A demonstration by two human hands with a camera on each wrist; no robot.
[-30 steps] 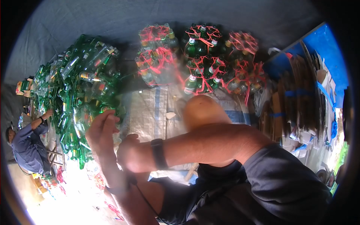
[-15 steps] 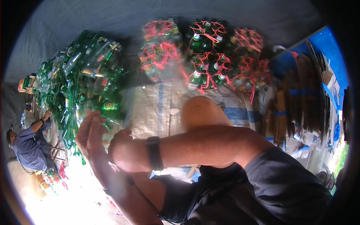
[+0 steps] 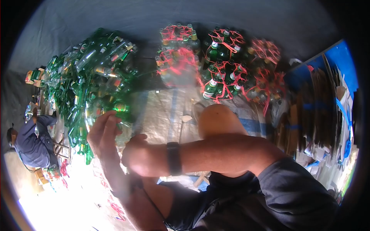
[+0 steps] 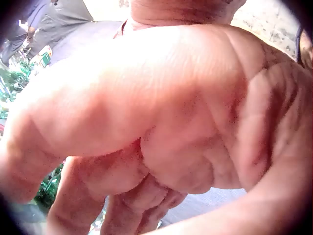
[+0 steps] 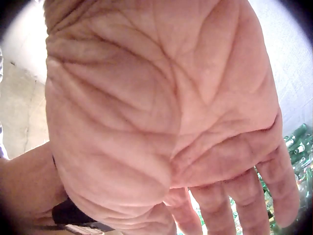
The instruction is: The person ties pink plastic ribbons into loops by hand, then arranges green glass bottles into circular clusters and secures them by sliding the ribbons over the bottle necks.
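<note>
Straight right fingers (image 5: pixel 247 196), green bottles (image 3: pixel 79 96) beyond

Head cam's lower left is blown out, corners go black, and glare bleaches part of the left hand (image 4: pixel 151 112).

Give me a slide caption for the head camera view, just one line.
Two bare hands close together in front of a heap of mostly green bottles and red-tied bottle bundles.

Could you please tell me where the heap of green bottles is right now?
In the head view, the heap of green bottles is on the left side, between the other person at the far left and the bottle bundles tied with pinkish-red strips.
</note>
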